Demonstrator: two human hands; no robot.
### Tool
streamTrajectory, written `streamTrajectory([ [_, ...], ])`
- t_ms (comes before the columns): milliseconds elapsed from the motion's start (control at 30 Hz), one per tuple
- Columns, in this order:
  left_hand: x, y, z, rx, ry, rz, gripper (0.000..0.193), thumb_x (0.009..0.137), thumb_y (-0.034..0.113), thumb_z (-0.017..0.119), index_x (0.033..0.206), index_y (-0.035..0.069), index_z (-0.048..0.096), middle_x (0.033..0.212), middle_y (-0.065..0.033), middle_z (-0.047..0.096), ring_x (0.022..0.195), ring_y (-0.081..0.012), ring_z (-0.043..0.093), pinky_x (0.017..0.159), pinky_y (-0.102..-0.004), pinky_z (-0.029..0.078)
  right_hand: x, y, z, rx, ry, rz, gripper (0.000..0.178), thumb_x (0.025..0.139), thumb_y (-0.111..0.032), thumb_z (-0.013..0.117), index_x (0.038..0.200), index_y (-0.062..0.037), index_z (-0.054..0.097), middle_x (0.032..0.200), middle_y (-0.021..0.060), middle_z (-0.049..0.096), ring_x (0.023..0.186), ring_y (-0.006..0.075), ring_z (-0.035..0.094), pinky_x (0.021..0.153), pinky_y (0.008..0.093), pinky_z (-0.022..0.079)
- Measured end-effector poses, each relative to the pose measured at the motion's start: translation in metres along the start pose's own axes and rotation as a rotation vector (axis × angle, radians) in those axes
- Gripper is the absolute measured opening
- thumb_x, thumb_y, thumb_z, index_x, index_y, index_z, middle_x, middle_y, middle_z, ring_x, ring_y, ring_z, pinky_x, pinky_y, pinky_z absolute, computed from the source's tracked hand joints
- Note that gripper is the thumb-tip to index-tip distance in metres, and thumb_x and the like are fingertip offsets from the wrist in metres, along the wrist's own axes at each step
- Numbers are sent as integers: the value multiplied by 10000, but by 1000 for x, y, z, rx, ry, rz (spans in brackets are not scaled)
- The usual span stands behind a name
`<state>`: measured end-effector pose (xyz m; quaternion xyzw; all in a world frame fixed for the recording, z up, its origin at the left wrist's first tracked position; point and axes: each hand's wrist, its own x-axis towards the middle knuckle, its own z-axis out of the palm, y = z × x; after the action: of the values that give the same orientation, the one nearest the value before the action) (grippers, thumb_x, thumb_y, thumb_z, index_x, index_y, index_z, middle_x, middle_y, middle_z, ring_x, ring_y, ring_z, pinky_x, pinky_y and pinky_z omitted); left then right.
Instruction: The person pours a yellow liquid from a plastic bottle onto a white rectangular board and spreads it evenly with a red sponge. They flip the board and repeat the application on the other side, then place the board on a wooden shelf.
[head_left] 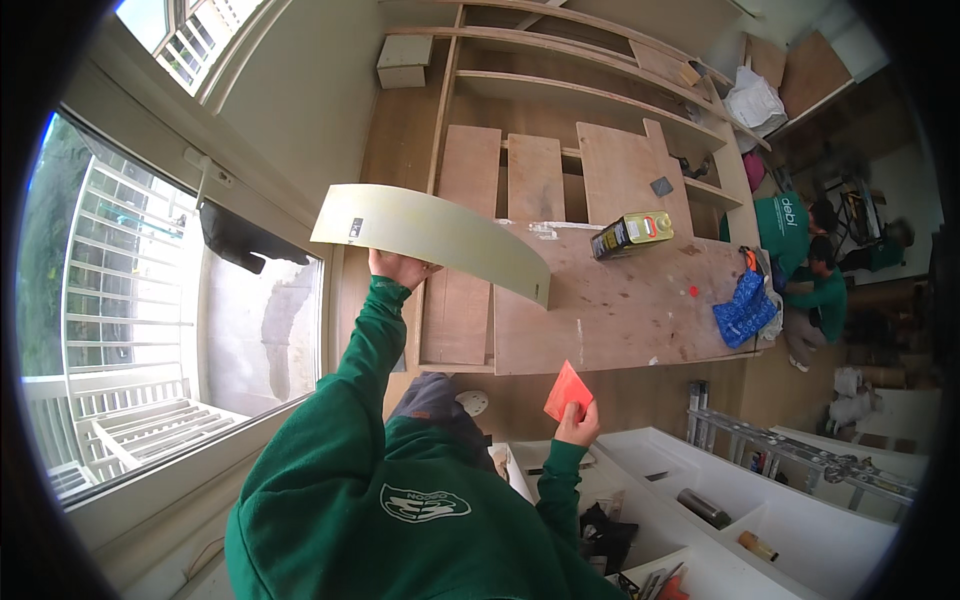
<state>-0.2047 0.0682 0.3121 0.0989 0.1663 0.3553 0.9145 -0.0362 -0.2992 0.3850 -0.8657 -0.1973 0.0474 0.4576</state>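
Note:
My left hand (402,268) grips the lower edge of a long pale yellow-green panel (440,230), which looks curved in this view and has a small dark label near its left end. The panel is held up over the left part of a wooden work surface (610,310), and its right end hangs above the boards. My right hand (577,425) is closed on a flat orange-red piece (568,390) with a pointed top, in front of the surface's near edge. I cannot make out exactly what kind of piece it is.
A yellow-and-black can (632,235) and a blue bag (745,312) rest on the surface. White drawers (690,460) with tools and a metal ladder (800,450) lie at near right. A window (255,330) is at left. Two co-workers in green (785,235) are at far right.

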Motion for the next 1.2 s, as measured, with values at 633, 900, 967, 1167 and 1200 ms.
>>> streamTrajectory([
  [633,43,150,-8,-63,-120,-174,854,801,733,312,1406,132,354,1482,-90,300,1322,-350,296,1050,-588,201,-76,-96,151,-29,-44,72,236,814,-181,557,930,22,594,754,200,616,649,325,591,623,386,469],
  [900,107,168,17,-99,-207,-240,751,835,676,383,1364,144,414,1423,-76,390,1274,-306,366,1039,-514,275,-84,-149,199,11,-80,48,220,815,-163,545,925,20,594,765,181,613,676,275,595,651,363,470],
  [967,127,168,19,-86,-240,-255,754,835,678,380,1363,141,414,1424,-82,387,1273,-308,365,1040,-518,273,-79,-149,214,18,-86,74,212,814,-162,544,915,18,593,752,173,613,663,263,594,644,358,471],
  [1167,196,181,18,-128,-195,-411,760,842,680,340,1370,138,407,1430,-88,382,1284,-317,359,1047,-530,261,-56,-148,248,-66,18,171,197,808,-169,550,881,10,591,720,163,613,627,268,594,616,357,472],
  [1200,212,183,19,-121,-189,-397,785,838,697,318,1376,132,401,1438,-94,374,1292,-324,354,1053,-534,255,-49,-149,257,-44,46,172,198,807,-172,553,877,9,591,721,165,613,626,275,595,614,359,472],
])
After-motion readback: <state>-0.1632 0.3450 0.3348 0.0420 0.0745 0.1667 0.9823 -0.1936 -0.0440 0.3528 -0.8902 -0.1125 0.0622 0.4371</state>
